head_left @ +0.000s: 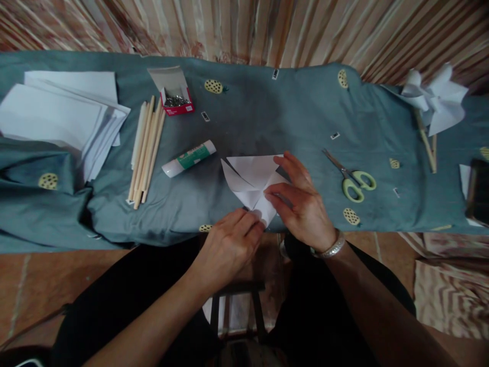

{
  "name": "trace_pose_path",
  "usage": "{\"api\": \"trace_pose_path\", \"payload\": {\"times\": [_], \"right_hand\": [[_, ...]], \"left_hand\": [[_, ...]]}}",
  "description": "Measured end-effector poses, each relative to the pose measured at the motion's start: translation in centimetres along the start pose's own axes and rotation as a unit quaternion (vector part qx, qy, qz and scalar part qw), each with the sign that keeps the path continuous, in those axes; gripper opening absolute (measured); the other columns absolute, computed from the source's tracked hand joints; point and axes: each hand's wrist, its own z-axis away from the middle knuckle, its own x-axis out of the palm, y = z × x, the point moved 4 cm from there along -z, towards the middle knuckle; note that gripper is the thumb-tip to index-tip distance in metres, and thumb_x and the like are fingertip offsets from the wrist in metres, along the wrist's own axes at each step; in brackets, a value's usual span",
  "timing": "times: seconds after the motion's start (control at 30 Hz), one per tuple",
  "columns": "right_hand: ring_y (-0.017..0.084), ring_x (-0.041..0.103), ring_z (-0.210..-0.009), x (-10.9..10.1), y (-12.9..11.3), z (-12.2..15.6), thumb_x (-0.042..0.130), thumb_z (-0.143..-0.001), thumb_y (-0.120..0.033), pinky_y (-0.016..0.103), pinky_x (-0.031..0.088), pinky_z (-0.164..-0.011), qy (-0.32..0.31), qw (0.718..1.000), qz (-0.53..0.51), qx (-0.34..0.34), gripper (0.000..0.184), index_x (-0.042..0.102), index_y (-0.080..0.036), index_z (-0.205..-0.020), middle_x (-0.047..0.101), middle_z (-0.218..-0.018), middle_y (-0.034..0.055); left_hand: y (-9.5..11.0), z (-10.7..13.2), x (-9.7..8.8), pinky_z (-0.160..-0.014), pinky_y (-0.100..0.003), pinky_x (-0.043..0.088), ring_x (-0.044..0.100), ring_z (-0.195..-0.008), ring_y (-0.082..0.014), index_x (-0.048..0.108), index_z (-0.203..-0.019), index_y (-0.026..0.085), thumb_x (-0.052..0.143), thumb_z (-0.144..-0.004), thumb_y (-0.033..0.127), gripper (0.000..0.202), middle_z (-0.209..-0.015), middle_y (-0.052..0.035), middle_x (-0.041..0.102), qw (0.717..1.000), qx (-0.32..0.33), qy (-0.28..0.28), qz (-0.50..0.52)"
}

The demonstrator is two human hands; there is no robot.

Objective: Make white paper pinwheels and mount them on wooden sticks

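Observation:
A white square of paper (250,176), cut in from the corners and partly folded, lies on the blue-grey cloth near the table's front edge. My left hand (229,244) pinches the paper's near corner with its fingers closed. My right hand (301,201) rests on the paper's right side, with the index finger pressing the folded flaps at the centre and the other fingers bent over the paper. A metal bracelet sits on my right wrist.
A glue stick (189,158) lies left of the paper, beside a bundle of wooden sticks (147,148). A stack of white sheets (61,120) and an open box of pins (175,97) are at the back left. Green-handled scissors (351,178) lie to the right. A finished paper pinwheel (435,102) is at the far right.

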Motion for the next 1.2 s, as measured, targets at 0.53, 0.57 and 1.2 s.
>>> {"api": "trace_pose_path", "payload": {"times": [0.53, 0.57, 1.2], "right_hand": [[0.027, 0.031, -0.144, 0.91, 0.39, -0.03, 0.054, -0.089, -0.016, 0.053, 0.038, -0.114, 0.004, 1.000, 0.027, 0.013, 0.017, 0.066, -0.026, -0.087, 0.044, -0.149, -0.0012], [0.028, 0.031, -0.144, 0.95, 0.42, -0.03, 0.053, -0.089, -0.016, 0.053, 0.037, -0.114, 0.002, 1.000, 0.027, 0.010, 0.016, 0.066, -0.025, -0.087, 0.045, -0.149, 0.0010], [0.029, 0.030, -0.144, 0.98, 0.53, -0.05, 0.055, -0.087, -0.015, 0.053, 0.034, -0.115, -0.008, 1.000, 0.013, 0.021, 0.015, 0.066, -0.025, -0.086, 0.043, -0.149, -0.0008]], "left_hand": [[-0.04, 0.25, 0.07, -0.073, -0.034, 0.058, 0.059, -0.085, -0.0199, 0.064, -0.100, 0.008, 0.057, -0.089, 0.011, 0.013, -0.100, -0.0098, 0.067, 1.000, -0.001, -0.009, -0.001], [-0.05, 0.27, 0.07, -0.073, -0.034, 0.058, 0.059, -0.085, -0.0200, 0.064, -0.100, 0.008, 0.057, -0.089, 0.011, 0.013, -0.100, -0.0098, 0.067, 1.000, -0.001, -0.009, -0.003], [-0.07, 0.06, 0.06, -0.071, -0.034, 0.058, 0.058, -0.084, -0.0210, 0.065, -0.100, 0.006, 0.058, -0.087, 0.009, 0.014, -0.099, -0.0103, 0.067, 1.000, 0.003, -0.013, 0.004]]}}
